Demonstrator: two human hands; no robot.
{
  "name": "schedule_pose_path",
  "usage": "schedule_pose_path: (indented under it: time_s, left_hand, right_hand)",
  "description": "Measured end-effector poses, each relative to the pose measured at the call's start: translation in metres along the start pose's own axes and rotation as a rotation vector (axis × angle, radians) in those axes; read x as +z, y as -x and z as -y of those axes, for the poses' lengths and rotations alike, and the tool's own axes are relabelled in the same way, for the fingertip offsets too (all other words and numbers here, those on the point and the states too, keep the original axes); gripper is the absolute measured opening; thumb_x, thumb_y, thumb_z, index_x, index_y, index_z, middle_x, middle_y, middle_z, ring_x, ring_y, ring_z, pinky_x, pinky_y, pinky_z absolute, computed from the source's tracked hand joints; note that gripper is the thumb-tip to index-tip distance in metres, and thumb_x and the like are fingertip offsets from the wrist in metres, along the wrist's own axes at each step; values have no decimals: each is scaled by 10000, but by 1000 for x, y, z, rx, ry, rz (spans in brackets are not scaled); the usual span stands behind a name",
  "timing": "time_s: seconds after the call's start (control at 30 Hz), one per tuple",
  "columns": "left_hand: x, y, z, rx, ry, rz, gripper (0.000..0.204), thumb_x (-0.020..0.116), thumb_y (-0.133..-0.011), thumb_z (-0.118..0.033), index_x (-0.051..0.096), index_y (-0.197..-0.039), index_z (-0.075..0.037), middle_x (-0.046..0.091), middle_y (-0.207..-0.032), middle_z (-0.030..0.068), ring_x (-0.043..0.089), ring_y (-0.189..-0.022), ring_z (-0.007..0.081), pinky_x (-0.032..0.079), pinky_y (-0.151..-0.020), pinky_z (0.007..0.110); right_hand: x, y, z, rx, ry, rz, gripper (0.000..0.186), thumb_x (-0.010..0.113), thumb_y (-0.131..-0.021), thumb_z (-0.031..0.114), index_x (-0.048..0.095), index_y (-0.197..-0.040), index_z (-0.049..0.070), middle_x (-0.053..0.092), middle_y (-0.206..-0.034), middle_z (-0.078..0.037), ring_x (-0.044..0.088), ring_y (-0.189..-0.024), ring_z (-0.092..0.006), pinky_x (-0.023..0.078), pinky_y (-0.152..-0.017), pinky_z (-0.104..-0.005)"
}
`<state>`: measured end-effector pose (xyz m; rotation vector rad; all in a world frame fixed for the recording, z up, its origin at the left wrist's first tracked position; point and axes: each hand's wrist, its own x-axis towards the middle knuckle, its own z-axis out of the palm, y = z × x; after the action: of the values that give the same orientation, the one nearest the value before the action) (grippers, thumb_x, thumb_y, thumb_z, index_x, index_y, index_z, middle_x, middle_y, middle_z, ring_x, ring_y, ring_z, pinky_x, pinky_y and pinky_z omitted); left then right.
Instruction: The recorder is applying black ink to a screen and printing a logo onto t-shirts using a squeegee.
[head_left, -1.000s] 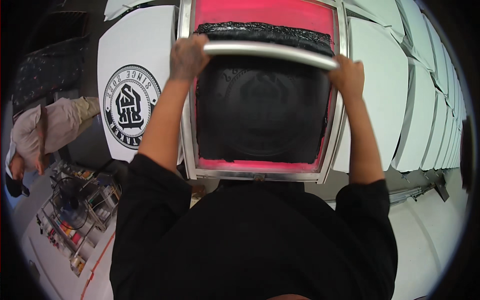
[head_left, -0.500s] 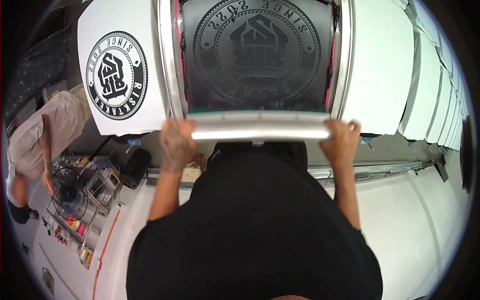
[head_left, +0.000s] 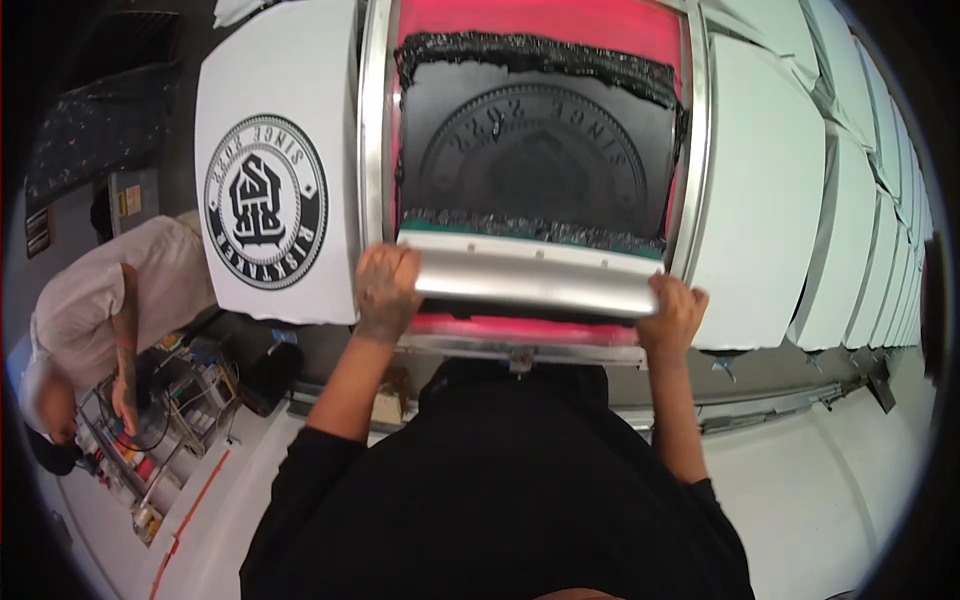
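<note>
A wide squeegee (head_left: 540, 283) with a silver metal handle and a green blade spans a screen-printing frame (head_left: 375, 170). My left hand (head_left: 388, 285) grips its left end, and my right hand (head_left: 672, 308) is closed round the right end. Black ink (head_left: 535, 50) lies in a thick ridge across the far part of the pink-edged mesh. A thinner line of ink runs along the blade's far side. Between these, the dark mesh (head_left: 535, 150) shows a round emblem, its near part hidden by the squeegee. The frame's near bar (head_left: 520, 355) crosses just before my waist.
Left of the frame lies a white shirt (head_left: 275, 60) with a black round print. More white shirts (head_left: 765, 200) line up on the right. Another person (head_left: 130, 280) leans at the far left, near a shelf cart (head_left: 190, 400) with bottles and a fan.
The view has shifted, so the far ink ridge and the frame's near end now show. The squeegee sits slightly tilted on the screen, still in both hands. The other person's arm has moved a little.
</note>
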<state>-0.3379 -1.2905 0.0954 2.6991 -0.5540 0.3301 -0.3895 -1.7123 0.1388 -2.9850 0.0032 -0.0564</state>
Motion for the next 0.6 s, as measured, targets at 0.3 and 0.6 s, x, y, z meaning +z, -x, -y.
schedule_pose_path:
  time_s: [0.3, 0.6]
  left_hand:
    - [28, -273, 84, -192, -40, 500, 427, 869, -757, -410, 759, -1010, -84, 729, -1000, 148, 699, -988, 338, 561, -872, 420]
    - [-28, -371, 95, -12, 87, 549, 499, 905, -667, -481, 806, -914, -59, 770, -889, 166, 750, -848, 301, 581, -842, 409]
  right_hand:
    - [-30, -276, -14, 30, 182, 261, 406, 869, -688, 340, 765, -966, 63, 758, -916, -181, 734, -918, -360, 535, -874, -425]
    - [-86, -369, -25, -132, 90, 401, 486, 839, -637, 427, 794, -898, 20, 748, -876, -227, 741, -839, -346, 584, -833, -415]
